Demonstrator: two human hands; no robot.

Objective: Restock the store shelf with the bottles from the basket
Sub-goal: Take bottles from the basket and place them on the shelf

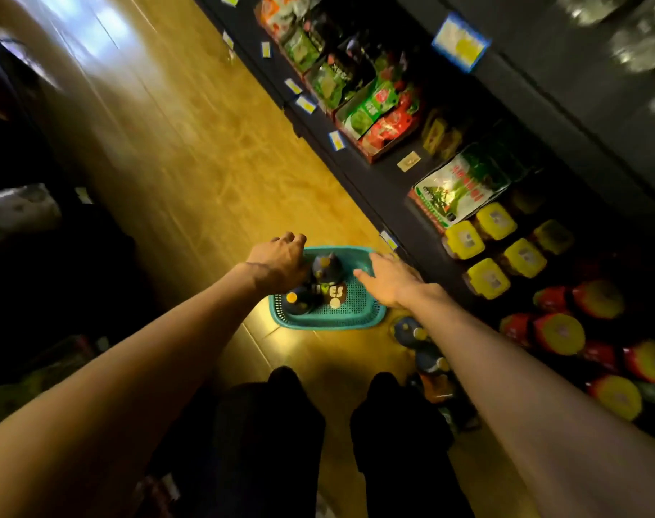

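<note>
Bottles, about 3 dark ones, remain in the teal basket on the floor at 12 o'clock. My left hand curls over one; whether it grips, I cannot tell. My right hand hovers open. More bottles stand at 3 o'clock by the shelf.

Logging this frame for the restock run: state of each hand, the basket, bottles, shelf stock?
left hand: over the basket's left rim, fingers curled, grip unclear.
right hand: open, fingers straight, over the basket's right side.
basket: on the floor, still loaded.
bottles in basket: dark, capped.
bottles beside basket: on the floor, capped.
yellow-lidded jars: shelved, lids on.
</note>
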